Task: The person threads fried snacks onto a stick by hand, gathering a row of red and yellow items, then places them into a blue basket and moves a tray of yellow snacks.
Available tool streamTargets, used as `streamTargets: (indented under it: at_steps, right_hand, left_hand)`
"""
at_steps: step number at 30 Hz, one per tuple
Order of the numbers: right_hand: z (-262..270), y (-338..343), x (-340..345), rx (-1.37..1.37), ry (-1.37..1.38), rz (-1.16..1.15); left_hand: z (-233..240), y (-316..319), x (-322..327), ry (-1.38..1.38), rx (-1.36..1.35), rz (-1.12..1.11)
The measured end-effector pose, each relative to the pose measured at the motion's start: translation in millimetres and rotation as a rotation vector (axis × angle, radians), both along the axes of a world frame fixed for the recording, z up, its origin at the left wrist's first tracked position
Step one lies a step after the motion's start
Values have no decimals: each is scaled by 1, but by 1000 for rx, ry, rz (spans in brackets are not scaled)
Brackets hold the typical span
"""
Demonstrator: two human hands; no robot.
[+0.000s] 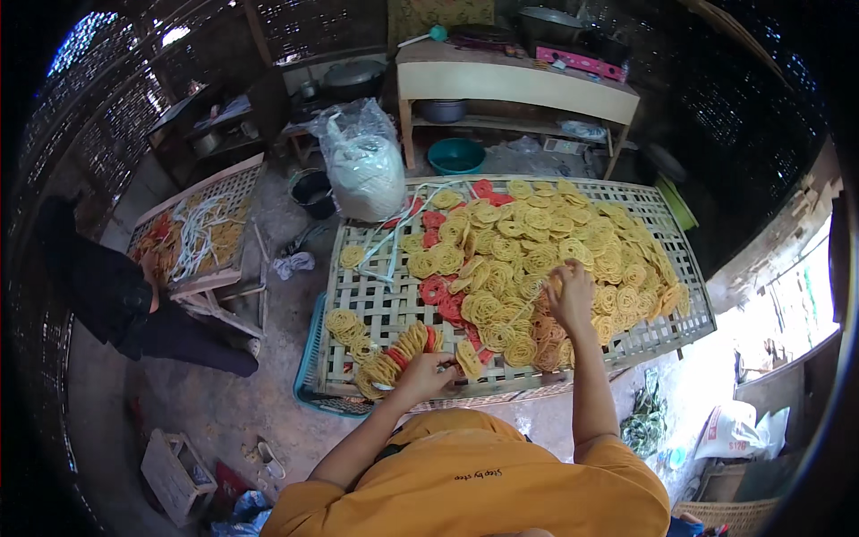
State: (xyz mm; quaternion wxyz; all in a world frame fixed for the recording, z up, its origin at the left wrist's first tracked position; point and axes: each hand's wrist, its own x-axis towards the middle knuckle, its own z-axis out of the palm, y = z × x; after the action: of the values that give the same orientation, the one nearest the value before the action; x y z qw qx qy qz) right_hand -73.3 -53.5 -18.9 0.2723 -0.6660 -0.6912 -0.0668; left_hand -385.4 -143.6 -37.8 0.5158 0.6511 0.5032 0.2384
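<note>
Many round, lacy yellow crackers [530,248] lie heaped on a woven bamboo rack [396,305], with red crackers [448,299] along the heap's left side. My left hand [427,377] is at the rack's near edge, its fingers closed around something thin by a yellow cracker [468,359]. Just left of it runs a row of upright crackers [396,356], mostly yellow with some red. My right hand [572,295] reaches over the heap, fingertips touching the crackers; whether it grips one is unclear. A pale strip [390,258] lies across the rack's bare left part.
A large plastic bag [367,168] stands at the rack's far left corner. A blue crate [310,362] sits beneath the left edge. Further left, a person in dark clothing [100,288] is beside another rack [221,181] with crackers and white strips. A wooden table [517,84] stands behind.
</note>
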Motion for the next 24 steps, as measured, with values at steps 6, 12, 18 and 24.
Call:
streamTargets:
  at_steps: [6,12,18,24]
  right_hand:
    - [39,31,-34,-154,294,135]
    - [2,88,-135,-405,772,560]
    - [-48,96,-253,-787,1156,700]
    - [-38,96,-242,-955,1322,596]
  left_hand:
    - [-48,-15,4,-149,100,158]
    - [-47,-23,-6,-325,222,325]
    - [-11,-38,-15,-413,106,388]
    - [-36,-34,-21,-345,143,438]
